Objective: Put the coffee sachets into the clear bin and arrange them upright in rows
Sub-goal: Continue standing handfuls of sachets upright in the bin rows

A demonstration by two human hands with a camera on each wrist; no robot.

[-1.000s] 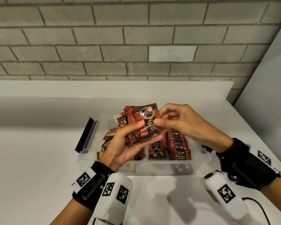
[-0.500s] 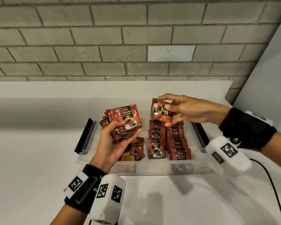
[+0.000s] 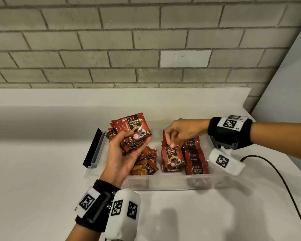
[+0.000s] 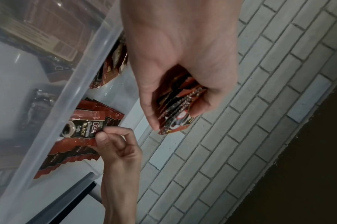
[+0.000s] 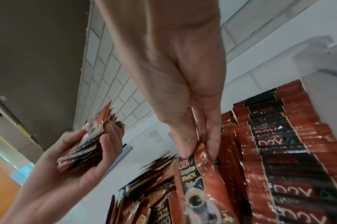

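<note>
A clear bin (image 3: 165, 184) sits on the white table. Two rows of red-and-black coffee sachets stand upright in its right half: a middle row (image 3: 171, 159) and a right row (image 3: 195, 159). Loose sachets (image 3: 144, 162) lie flat in the left half. My left hand (image 3: 123, 150) grips a stack of sachets (image 3: 131, 131) above the bin's left side; the stack (image 4: 177, 115) is fanned in my fingers. My right hand (image 3: 174, 136) pinches the top edge of the front sachet (image 5: 198, 174) of the middle row, thumb and fingers (image 5: 185, 145) on either side.
The bin's lid (image 3: 94, 148), grey with a black edge, leans against the bin's left side. A black cable (image 3: 274, 173) runs over the table at the right. A brick wall rises behind; a grey panel closes the right side.
My right hand took one sachet from the stack, carried it right and lowered it onto the front of the middle row. My left hand moved left with the stack.
</note>
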